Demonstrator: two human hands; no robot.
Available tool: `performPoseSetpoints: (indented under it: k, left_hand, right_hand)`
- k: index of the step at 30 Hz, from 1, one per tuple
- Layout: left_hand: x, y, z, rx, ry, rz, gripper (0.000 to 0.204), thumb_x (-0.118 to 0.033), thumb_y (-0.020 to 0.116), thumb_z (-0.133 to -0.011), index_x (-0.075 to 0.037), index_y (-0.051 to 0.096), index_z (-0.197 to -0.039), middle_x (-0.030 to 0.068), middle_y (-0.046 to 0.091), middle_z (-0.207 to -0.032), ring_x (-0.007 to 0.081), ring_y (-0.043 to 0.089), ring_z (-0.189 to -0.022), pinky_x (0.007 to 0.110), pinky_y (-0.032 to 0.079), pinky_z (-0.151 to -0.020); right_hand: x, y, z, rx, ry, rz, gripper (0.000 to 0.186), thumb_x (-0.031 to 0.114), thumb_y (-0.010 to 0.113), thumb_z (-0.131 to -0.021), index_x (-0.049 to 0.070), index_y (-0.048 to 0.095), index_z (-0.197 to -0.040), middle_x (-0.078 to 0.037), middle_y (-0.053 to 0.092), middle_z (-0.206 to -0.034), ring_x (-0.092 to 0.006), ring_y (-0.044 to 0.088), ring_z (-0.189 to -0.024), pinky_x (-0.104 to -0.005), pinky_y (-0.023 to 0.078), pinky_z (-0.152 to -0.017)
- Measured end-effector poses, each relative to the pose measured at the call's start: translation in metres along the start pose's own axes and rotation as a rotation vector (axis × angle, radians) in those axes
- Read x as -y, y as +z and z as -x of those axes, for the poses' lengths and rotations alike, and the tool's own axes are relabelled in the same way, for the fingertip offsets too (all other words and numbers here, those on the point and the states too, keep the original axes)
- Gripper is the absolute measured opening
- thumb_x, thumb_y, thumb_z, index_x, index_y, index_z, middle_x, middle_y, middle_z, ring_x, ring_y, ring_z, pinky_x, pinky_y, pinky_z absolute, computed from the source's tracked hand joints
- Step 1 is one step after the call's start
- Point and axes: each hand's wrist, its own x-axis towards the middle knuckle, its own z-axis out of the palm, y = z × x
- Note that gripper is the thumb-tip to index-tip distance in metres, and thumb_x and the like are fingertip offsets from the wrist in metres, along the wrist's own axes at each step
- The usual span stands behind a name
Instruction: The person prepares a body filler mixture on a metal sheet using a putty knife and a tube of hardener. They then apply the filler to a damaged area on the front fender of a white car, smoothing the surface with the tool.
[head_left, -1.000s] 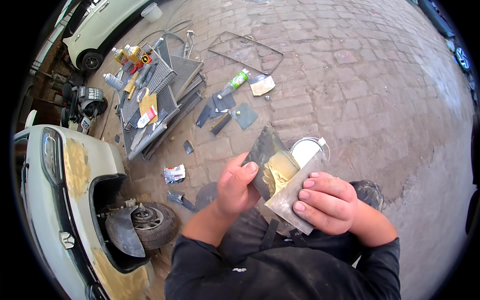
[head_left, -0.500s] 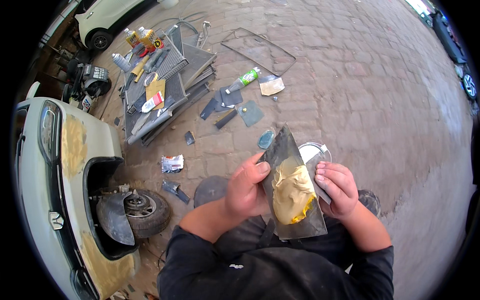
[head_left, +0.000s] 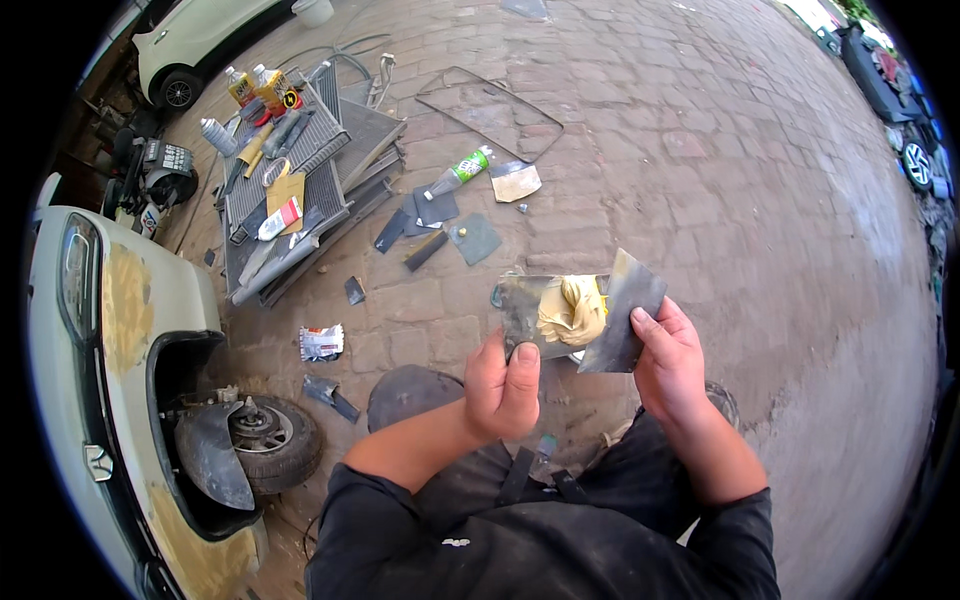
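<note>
My left hand [head_left: 503,388] is closed on the near left corner of a flat grey mixing board [head_left: 522,305], its thumb on top. A mound of beige body filler [head_left: 572,318] with a yellow streak along its far right edge lies on that board. In my right hand [head_left: 668,352] is a thin grey putty spreader [head_left: 625,318], gripped by its right edge. The spreader overlaps the board's right end, close beside the filler. Behind the board, a can is almost wholly hidden.
At left stands a car body [head_left: 130,370] with filler patches and a bare wheel [head_left: 265,440]. Stacked radiators [head_left: 330,150] carry bottles, a tube and tools. A green-labelled bottle [head_left: 460,172], sandpaper sheets [head_left: 473,238] and a wire frame [head_left: 490,110] lie on the brick paving.
The board has turned from steeply upright to crosswise and risen away from my lap. The spreader has come over the board's right end, and the filler's shape has changed.
</note>
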Motion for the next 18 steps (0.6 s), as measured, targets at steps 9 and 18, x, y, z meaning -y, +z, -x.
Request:
performPoseSetpoints:
  k: [9,18]
  left_hand:
    - [-0.004,0.027,0.001,0.195,0.128,-0.139,0.041,-0.002,0.049,-0.096,0.017,0.043,-0.132,0.0308,0.057,-0.114,0.047,0.058,-0.098,0.046,0.048,-0.089]
    - [-0.003,0.038,-0.001,0.291,0.205,-0.311,0.023,-0.002,0.054,-0.092,0.014,0.055,-0.108,0.0289,0.061,-0.101,0.0465,0.06,-0.088,0.048,0.051,-0.081]
  right_hand:
    - [-0.004,0.002,0.002,-0.025,-0.016,0.088,0.024,0.006,0.054,-0.1,-0.002,0.058,-0.123,-0.009,0.067,-0.119,-0.0138,0.063,-0.107,-0.0302,0.048,-0.097]
    - [0.0,0.004,-0.003,-0.05,0.043,0.02,0.024,0.007,0.054,-0.099,-0.001,0.06,-0.12,-0.008,0.069,-0.112,-0.0139,0.064,-0.101,-0.0304,0.049,-0.092]
